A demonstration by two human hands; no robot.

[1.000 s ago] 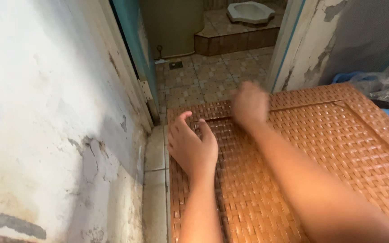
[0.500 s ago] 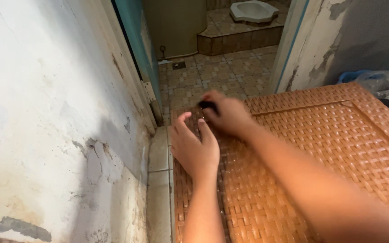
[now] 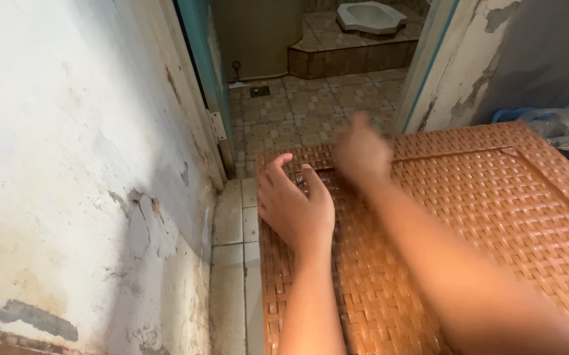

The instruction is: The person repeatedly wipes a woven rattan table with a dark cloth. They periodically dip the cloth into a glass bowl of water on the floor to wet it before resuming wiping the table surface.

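Left hand [image 3: 295,205] flat and unclenched on woven brown panel [image 3: 495,204], right hand [image 3: 362,152] blurred, grip perhaps loose.

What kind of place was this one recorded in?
Likely a worn home passage just outside a bathroom. Through the doorway a squat toilet sits on a raised step above a tiled floor; the near wall has peeling paint. Both hands are over a brown woven lid.
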